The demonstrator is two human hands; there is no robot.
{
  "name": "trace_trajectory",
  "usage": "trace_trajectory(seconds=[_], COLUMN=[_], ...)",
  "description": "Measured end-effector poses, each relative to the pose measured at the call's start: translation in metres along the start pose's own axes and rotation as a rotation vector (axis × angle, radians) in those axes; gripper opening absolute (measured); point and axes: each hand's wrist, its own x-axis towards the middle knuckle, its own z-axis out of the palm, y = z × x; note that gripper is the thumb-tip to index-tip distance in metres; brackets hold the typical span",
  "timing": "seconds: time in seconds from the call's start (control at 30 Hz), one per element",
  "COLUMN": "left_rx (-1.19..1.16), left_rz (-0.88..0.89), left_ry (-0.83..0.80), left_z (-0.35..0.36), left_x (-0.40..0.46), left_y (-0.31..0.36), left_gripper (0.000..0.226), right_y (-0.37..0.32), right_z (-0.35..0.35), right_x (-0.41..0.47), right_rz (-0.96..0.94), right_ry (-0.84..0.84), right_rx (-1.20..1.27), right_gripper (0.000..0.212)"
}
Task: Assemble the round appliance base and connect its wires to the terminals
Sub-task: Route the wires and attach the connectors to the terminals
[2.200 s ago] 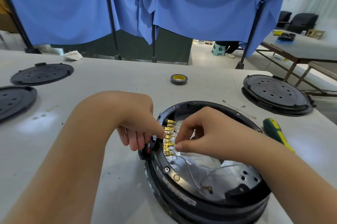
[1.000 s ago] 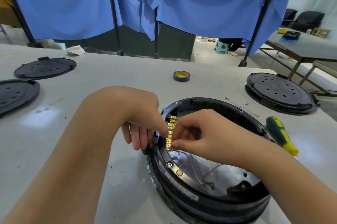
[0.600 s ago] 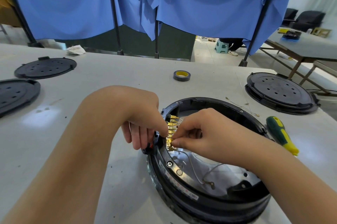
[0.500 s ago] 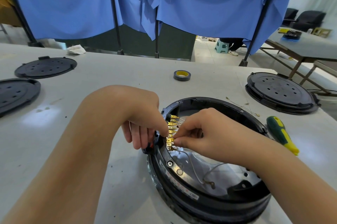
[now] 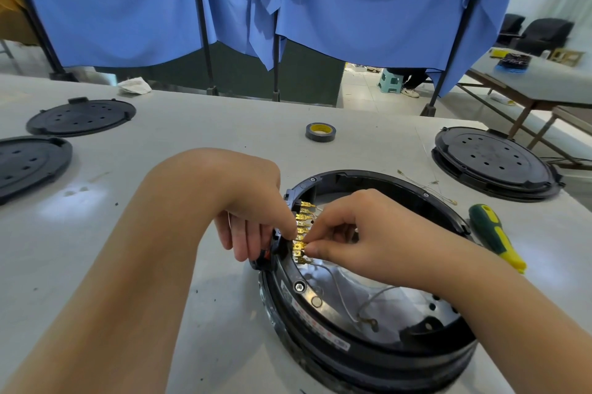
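The round black appliance base (image 5: 323, 339) lies on the white table in front of me, open side up, with a silver plate inside. A row of gold terminals (image 5: 302, 227) runs along its inner left rim. My left hand (image 5: 253, 201) grips the rim and the black terminal block from outside, thumb against the terminals. My right hand (image 5: 355, 233) reaches inside and pinches a wire end at a lower terminal. A thin white wire (image 5: 339, 294) with a ring lug trails loose across the silver plate.
A green and yellow screwdriver (image 5: 495, 236) lies right of the base. A roll of black tape (image 5: 320, 132) sits further back. Black round covers lie at the right (image 5: 493, 163) and at the left (image 5: 80, 116), (image 5: 28, 163). Loose wire scraps (image 5: 426, 183) lie behind the base.
Both hands stay at the terminal row. My right hand's pinch has shifted slightly down the row since 2.2 s ago; the camera moved a little closer.
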Motion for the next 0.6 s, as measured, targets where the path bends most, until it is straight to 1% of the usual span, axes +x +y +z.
trace_trajectory(seconds=[0.43,0.6], left_rx=[0.005,0.013], left_rz=[0.002,0.001], left_ry=[0.005,0.013], left_z=[0.0000,0.0000], left_x=[-0.0029,-0.0033], left_y=[0.0014,0.0027], left_gripper=[0.037,0.039], right_y=[-0.0030,-0.0037], right_z=[0.0037,0.0064], right_x=[-0.0008,0.0000], right_rz=[0.028,0.010], right_ry=[-0.001,0.014], right_rx=[-0.033,-0.077], right_gripper=[0.008,0.008])
